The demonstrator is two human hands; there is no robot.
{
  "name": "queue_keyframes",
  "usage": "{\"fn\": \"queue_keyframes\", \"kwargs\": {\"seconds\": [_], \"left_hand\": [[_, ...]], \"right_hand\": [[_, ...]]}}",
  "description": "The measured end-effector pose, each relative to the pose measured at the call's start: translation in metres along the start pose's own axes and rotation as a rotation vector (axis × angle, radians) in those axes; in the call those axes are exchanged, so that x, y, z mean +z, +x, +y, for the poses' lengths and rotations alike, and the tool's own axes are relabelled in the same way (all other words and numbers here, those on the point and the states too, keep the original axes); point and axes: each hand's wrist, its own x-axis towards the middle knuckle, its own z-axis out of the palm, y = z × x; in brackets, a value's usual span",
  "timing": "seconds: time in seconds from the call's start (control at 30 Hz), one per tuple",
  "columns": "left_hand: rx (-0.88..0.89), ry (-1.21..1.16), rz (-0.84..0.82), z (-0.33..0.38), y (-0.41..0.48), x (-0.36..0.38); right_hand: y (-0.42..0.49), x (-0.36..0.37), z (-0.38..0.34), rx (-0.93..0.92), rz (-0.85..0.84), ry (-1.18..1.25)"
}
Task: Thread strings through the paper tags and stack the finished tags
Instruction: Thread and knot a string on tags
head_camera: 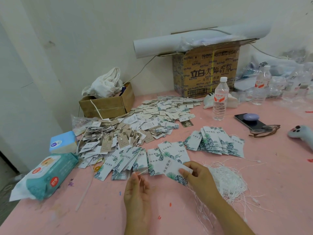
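Two hands are threading one leaf-print tag (171,167) just above the pink bench (101,209)
Right hand (198,174) grip is clamping the white tag's edge; left hand (137,189) grip is pinching a thin white string (142,171).

On the table (101,209), the tangle of strings (227,182) lies right of my right grip (198,173). Just behind my left grip (137,189) lie fanned tags (128,160), with another tag stack (216,143) behind the strings. The wipes pack (45,177) lies far left, with the tissue box (62,141) behind it. The water bottle (220,99) stands before the big cardboard box (206,72).
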Motion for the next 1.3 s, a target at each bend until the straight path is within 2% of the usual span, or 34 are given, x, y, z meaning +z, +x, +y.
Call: {"fn": "queue_keyframes", "kwargs": {"seconds": [0.1,0.2,0.33,0.57,0.7,0.77,0.83,0.93,1.03,1.13,1.2,1.3], "left_hand": [[0.024,0.054,0.064,-0.008,0.004,0.014],[0.009,0.251,0.011,-0.006,0.001,0.014],[-0.005,0.371,-0.042,-0.012,-0.003,0.019],[-0.014,0.405,-0.043,-0.013,0.003,0.018],[0.008,0.552,-0.130,-0.020,0.004,0.014],[0.008,0.564,-0.138,-0.019,0.005,0.015],[0.011,0.553,-0.133,-0.018,0.006,0.016],[0.010,0.549,-0.128,-0.018,0.007,0.016],[0.031,0.564,-0.122,-0.020,0.006,0.015],[0.034,0.548,-0.112,-0.019,0.007,0.016],[0.020,0.525,-0.106,-0.018,0.008,0.017],[0.010,0.512,-0.094,-0.018,0.010,0.017]], "right_hand": [[0.000,0.000,0.000,0.045,0.074,0.110],[0.001,-0.002,0.000,0.108,0.139,0.201],[0.005,-0.011,-0.002,0.167,0.290,0.327],[0.048,-0.047,-0.004,0.296,0.551,0.381],[0.090,-0.056,-0.016,0.253,0.620,0.380],[0.098,-0.056,-0.014,0.276,0.603,0.168],[0.094,-0.054,-0.006,0.273,0.588,-0.181],[0.071,-0.037,0.001,0.044,0.495,-0.519],[0.055,-0.011,0.004,-0.190,0.228,-0.706],[0.044,0.015,0.008,-0.250,-0.066,-0.847],[0.039,0.027,0.020,-0.205,-0.150,-0.959],[0.037,0.033,0.035,-0.188,-0.116,-1.084]]}}
